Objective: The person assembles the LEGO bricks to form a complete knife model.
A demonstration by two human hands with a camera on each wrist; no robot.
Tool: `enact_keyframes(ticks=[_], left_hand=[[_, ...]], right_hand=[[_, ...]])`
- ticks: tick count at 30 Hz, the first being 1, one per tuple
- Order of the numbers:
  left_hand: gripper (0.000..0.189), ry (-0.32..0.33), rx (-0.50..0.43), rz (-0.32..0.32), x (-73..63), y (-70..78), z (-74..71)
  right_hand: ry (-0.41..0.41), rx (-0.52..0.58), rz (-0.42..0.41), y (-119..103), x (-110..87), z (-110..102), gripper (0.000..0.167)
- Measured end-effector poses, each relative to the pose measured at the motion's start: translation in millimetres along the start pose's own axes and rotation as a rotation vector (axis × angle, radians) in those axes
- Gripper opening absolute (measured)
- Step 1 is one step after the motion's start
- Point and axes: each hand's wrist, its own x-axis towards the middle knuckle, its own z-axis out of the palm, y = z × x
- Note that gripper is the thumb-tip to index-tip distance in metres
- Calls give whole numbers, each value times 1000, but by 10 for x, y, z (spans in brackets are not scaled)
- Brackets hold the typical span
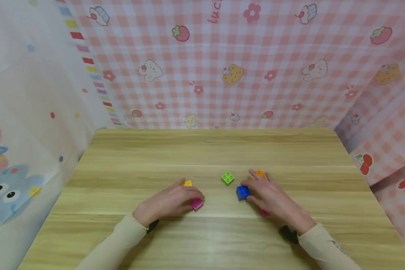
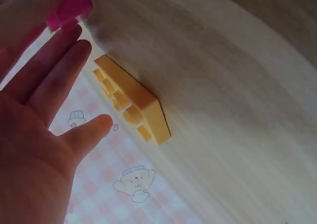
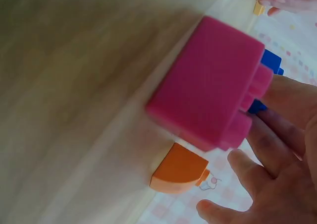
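Note:
My left hand (image 1: 173,198) pinches a pink brick (image 1: 197,204) between thumb and index finger; the same brick shows at the top of the left wrist view. A yellow brick (image 2: 131,87) lies on the table beside that hand's other fingers, which are spread. My right hand (image 1: 268,193) grips a blue brick (image 1: 243,193) between thumb and fingers, its studs facing up. Beneath this hand stands a deeper pink brick (image 3: 210,85), mostly covered in the head view. An orange brick (image 3: 179,168) with a rounded side sits near its outer fingertips.
A green brick (image 1: 227,178) with studs up lies between the hands, slightly farther back. The wooden table (image 1: 209,150) meets a pink checked cloth (image 1: 202,86) at its back edge. More patterned cloth hangs along the left and right sides.

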Motion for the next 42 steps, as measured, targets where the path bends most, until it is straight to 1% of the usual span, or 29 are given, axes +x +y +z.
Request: enact_keyframes(ticks=[4, 8, 11, 18, 21, 23, 28, 33, 36, 42], left_hand=[[27, 18, -11, 14, -4, -6, 14], [29, 56, -22, 6, -15, -9, 22], [33, 92, -45, -20, -17, -3, 28], [34, 150, -177, -115, -30, 55, 67], [35, 184, -230, -152, -30, 89, 89], [36, 215, -254, -164, -25, 111, 105], [36, 299, -350, -173, 23, 159, 128], [38, 366, -428, -212, 77, 213, 123], [38, 391, -464, -223, 108, 240, 123], [33, 429, -538, -204, 165, 271, 144]], right_hand=[[25, -3, -3, -35, 15, 17, 41], [66, -7, -33, -95, 40, 30, 41], [78, -2, -49, -145, 65, 44, 42], [22, 83, -2, -244, 124, 114, 44], [10, 103, -11, -273, 145, 139, 46], [-7, 115, -13, -290, 158, 150, 45], [-57, 149, -13, -309, 193, 172, 42], [-96, 176, -2, -304, 218, 174, 42], [-116, 194, 13, -297, 230, 170, 42], [-131, 208, 17, -286, 249, 170, 43]])
